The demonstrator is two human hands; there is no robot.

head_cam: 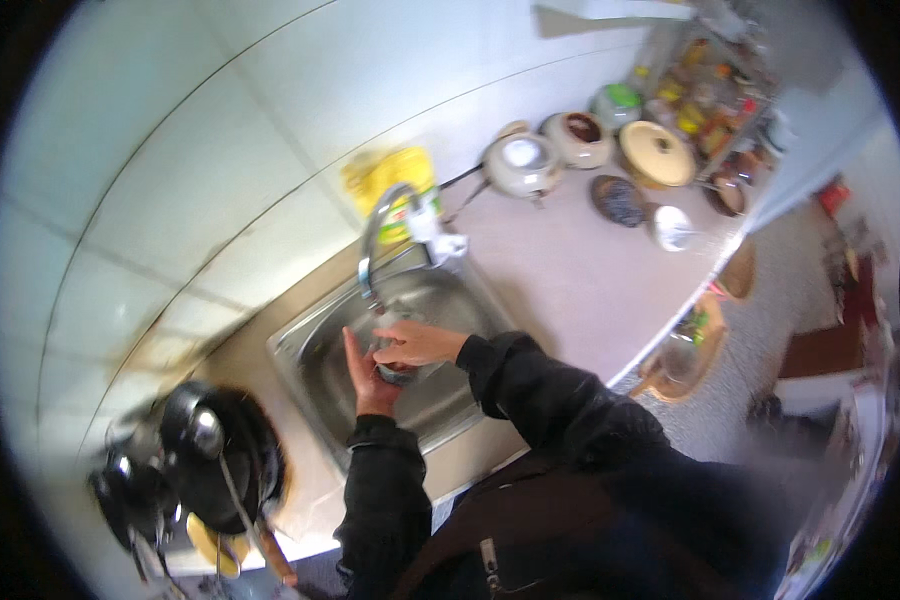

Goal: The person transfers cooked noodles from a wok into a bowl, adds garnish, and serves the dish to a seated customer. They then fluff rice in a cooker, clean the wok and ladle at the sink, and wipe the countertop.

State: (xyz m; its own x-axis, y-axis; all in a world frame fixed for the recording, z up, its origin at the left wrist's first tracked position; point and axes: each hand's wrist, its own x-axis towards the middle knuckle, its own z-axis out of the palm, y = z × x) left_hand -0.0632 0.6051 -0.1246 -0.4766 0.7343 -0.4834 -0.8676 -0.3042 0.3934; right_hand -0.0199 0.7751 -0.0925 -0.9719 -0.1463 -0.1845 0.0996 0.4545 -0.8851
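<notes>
Over the stainless steel sink (442, 401), my left hand (369, 381) cradles a small round vessel (396, 373), its palm turned up. My right hand (422, 343) reaches across from the right, with its fingers bent over the top of that vessel. Blur and the fingers hide most of the vessel, so its exact kind is unclear. Just beyond both hands, the curved metal tap (370, 262) points its spout down at them. Water seems to run there, though blur makes this uncertain.
Behind the tap lean a yellow packet (401, 187) and a white cloth (439, 236). Black pans (217, 480) with a ladle (208, 433) are stacked on the left. Pots (521, 165), a lidded yellow pot (656, 154) and a white cup (672, 227) stand at right.
</notes>
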